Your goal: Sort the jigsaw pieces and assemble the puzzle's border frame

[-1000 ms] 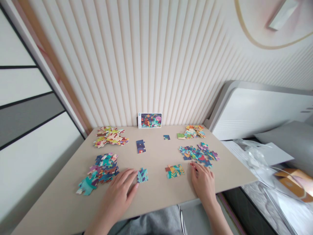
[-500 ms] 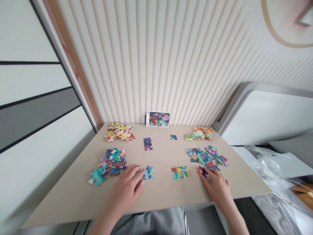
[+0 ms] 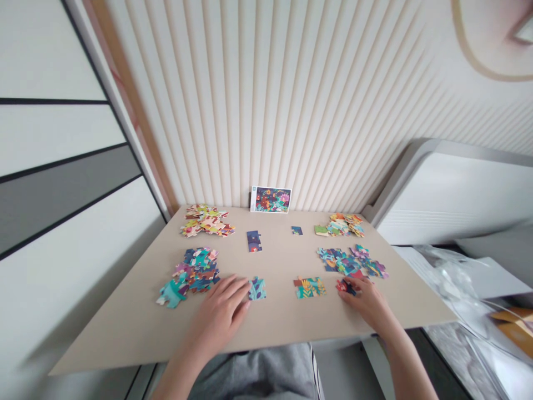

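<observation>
My left hand (image 3: pixel 227 305) lies on the table with its fingers spread, beside a teal puzzle piece (image 3: pixel 257 289). Its fingertips are near the left pile of dark pieces (image 3: pixel 197 272). At the right, my right hand (image 3: pixel 366 300) has its fingers bent onto a red and dark blue piece (image 3: pixel 345 286), pinching its edge. Between the hands lies a joined teal and yellow section (image 3: pixel 310 287). Further back are a dark blue section (image 3: pixel 254 241) and a small blue piece (image 3: pixel 296 230). A picture card (image 3: pixel 270 199) stands against the wall.
The table (image 3: pixel 275 322) also bears a yellow and red pile (image 3: pixel 206 221) at back left, an orange and green pile (image 3: pixel 341 225) at back right, and a blue and purple pile (image 3: pixel 343 260) in front of that. Plastic wrapping (image 3: pixel 458 280) lies right of the table.
My right hand's fingers have drawn in around the red and dark blue piece. The whole view has shifted slightly; my left hand stays beside the teal piece.
</observation>
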Available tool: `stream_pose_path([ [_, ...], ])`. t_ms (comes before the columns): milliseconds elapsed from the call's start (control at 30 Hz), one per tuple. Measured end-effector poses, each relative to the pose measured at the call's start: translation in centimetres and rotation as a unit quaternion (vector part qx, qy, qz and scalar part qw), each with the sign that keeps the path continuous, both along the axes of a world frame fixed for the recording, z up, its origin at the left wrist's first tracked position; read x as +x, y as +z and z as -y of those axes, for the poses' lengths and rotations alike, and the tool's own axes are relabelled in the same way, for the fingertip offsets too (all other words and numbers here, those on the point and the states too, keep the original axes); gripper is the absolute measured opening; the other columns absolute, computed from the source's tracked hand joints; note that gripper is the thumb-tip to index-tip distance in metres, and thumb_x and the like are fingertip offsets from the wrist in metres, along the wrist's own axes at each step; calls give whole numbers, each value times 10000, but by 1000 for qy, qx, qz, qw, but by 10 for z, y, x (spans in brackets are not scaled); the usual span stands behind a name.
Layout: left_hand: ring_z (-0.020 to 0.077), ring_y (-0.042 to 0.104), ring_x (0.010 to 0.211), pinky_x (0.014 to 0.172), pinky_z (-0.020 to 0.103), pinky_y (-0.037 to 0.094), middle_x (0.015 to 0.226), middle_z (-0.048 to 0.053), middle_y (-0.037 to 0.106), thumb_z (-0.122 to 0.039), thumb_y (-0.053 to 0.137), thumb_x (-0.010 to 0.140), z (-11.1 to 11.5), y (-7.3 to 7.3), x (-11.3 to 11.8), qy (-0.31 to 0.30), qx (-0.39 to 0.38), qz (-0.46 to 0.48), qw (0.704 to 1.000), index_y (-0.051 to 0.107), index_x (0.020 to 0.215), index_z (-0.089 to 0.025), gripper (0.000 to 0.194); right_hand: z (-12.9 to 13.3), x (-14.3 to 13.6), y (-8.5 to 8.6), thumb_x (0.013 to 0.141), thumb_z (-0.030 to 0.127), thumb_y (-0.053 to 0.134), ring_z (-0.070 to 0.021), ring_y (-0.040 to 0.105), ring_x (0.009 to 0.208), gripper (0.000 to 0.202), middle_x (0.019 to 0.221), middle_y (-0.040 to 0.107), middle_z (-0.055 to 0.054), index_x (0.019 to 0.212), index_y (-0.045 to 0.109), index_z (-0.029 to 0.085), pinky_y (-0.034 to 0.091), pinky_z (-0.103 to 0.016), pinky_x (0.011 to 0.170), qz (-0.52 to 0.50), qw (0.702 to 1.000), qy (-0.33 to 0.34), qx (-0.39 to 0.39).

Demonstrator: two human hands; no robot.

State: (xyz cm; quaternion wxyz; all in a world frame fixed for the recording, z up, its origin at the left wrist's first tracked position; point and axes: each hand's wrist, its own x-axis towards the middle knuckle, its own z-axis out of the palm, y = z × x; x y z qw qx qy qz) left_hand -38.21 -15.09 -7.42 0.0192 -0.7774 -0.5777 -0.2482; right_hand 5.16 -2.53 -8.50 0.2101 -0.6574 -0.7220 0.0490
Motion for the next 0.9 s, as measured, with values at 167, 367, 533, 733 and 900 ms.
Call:
stream_pose_path([
  [167, 304, 529, 1377, 1149, 536, 465, 1442, 49, 639, -337, 519, 1020, -1, -3, -3, -8, 10, -17, 1000, 586, 1444, -289, 431, 3, -3, 11, 790, 560, 687, -313, 705, 968, 553, 1089, 728, -134, 1203, 770, 202, 534, -403, 829, -37, 998, 5, -41],
  [367, 304, 525, 1366, 1138, 523, 464, 1441, 56, 637, -342, 523, 1018, -3, -4, -2, -14, 23, -30, 999, 568, 1462, -285, 450, 6, -6, 22, 755, 523, 734, -290, 703, 933, 486, 1078, 728, -120, 1115, 777, 199, 524, -372, 800, -45, 998, 2, -50],
  [533, 289, 568, 1296, 1098, 478, 475, 1370, 54, 663, -314, 548, 997, -4, 8, -1, -14, -4, -12, 1000, 614, 1376, -291, 386, -2, -11, 44, 872, 524, 623, -242, 665, 748, 344, 853, 743, -77, 896, 766, 212, 480, -342, 686, -66, 994, 55, -70],
  [733, 262, 622, 1230, 1072, 421, 473, 1360, 58, 656, -356, 612, 984, -35, 43, -24, -47, -52, -34, 997, 457, 1524, -314, 564, -25, -80, 69, 908, 580, 633, -188, 643, 673, 393, 792, 728, -50, 921, 690, 191, 488, -296, 615, -268, 937, 195, -109],
  [900, 297, 650, 1170, 1019, 448, 503, 1243, 124, 683, -208, 564, 970, -84, 47, -32, 26, -23, -54, 998, 671, 1256, -225, 306, -50, -189, 67, 869, 489, 710, -124, 596, 539, 359, 732, 672, 18, 1056, 671, 185, 470, -250, 522, -375, 867, 277, -175],
])
